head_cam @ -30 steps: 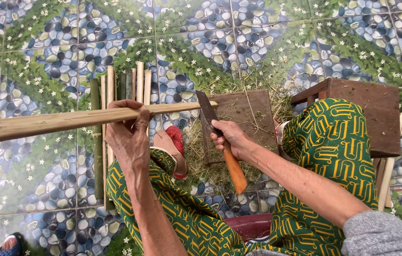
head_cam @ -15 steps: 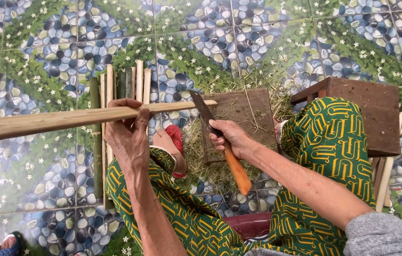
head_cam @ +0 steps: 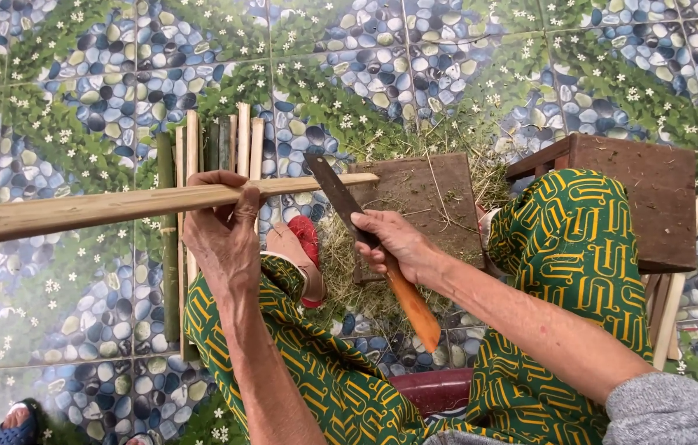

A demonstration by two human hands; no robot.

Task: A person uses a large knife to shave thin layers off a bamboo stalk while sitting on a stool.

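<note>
At the far left bottom corner, a foot in a blue sandal (head_cam: 15,422) of another person shows at the edge. The floor (head_cam: 60,107) is tiled with a picture of pebbles, leaves and small white flowers.

A long bamboo strip (head_cam: 77,211) goes from the left edge to the right, almost level, a little higher at its right end. The left hand (head_cam: 224,231) holds it near that end: the fingers are closed over the top of the strip and the thumb is under it. Behind this hand, a bundle of short bamboo sticks (head_cam: 200,189) lies on the floor, pointing away from the person. Just right of the hand there is a bare foot in a red sandal (head_cam: 303,255).

The tip of the strip touches the dark blade of a knife (head_cam: 340,198), near the blade's upper part. The right hand (head_cam: 394,245) grips the knife with closed fingers where the blade meets the orange handle, and the handle points down toward the person. Under the knife lies a brown board (head_cam: 431,202) with dry grass (head_cam: 357,280) around it. At the right, a knee in green and yellow cloth (head_cam: 571,247) partly covers a wooden stool (head_cam: 653,198).
</note>
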